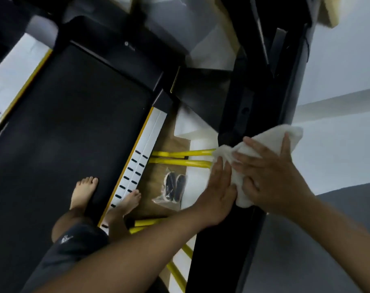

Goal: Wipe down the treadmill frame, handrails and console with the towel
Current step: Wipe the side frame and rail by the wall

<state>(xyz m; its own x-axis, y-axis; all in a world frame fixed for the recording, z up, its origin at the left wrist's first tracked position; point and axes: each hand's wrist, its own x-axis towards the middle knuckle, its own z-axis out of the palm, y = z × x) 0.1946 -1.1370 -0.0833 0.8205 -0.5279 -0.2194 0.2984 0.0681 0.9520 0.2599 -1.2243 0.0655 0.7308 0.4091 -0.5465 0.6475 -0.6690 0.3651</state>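
Note:
A white towel lies bunched on the treadmill's black right handrail, which runs from the lower middle up toward the dark upright. My left hand lies flat with straight fingers on the towel's left side. My right hand is spread over the towel from the right, fingers pressing it onto the rail. The black running belt fills the left, with a white side rail edged in yellow. The console is out of view.
My bare feet stand on the belt and side rail. Yellow bars and a clear bag holding dark items lie on the wooden floor between deck and handrail. A pale wall is at the right.

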